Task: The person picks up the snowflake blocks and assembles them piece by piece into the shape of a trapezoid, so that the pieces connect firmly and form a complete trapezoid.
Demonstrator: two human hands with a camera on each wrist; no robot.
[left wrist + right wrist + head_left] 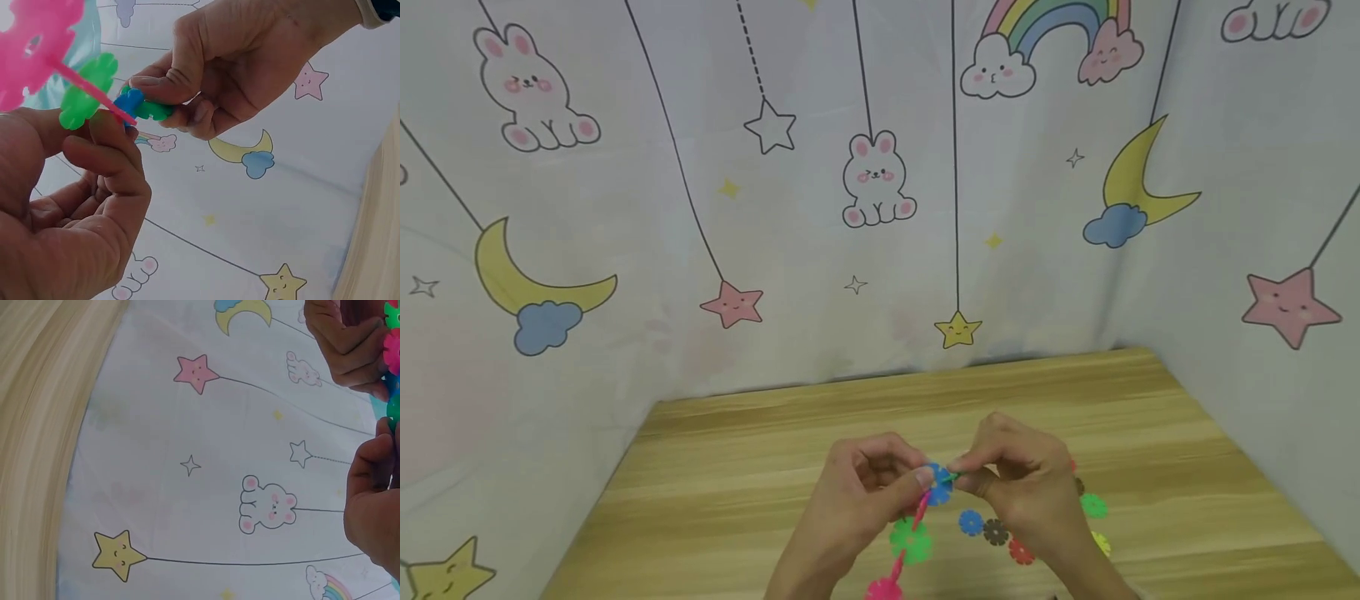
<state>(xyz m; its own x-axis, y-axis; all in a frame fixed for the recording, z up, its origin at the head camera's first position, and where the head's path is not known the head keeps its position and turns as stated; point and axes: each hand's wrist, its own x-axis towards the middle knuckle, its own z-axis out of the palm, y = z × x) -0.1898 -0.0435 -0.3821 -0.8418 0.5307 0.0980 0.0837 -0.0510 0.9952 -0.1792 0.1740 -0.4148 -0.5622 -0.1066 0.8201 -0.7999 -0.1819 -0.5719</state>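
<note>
A chain of interlocking plastic snowflake discs hangs from my hands above the table. My left hand (871,483) pinches its upper end, near a blue notched disc (937,485). Between the thumb and forefinger of my right hand (1026,475) is a dark green disc (154,111), set edge-on against the blue one. Below the blue disc the chain runs through a pink disc (921,510), a light green disc (911,541) and another pink disc (884,589). In the right wrist view both hands sit at the right edge, partly cut off.
Loose discs lie on the wooden table (737,483) near my right hand: a blue disc (971,522), a brown disc (996,532), a red disc (1021,550), a green disc (1094,506) and a yellow disc (1102,543). A printed cloth (805,250) hangs behind the table.
</note>
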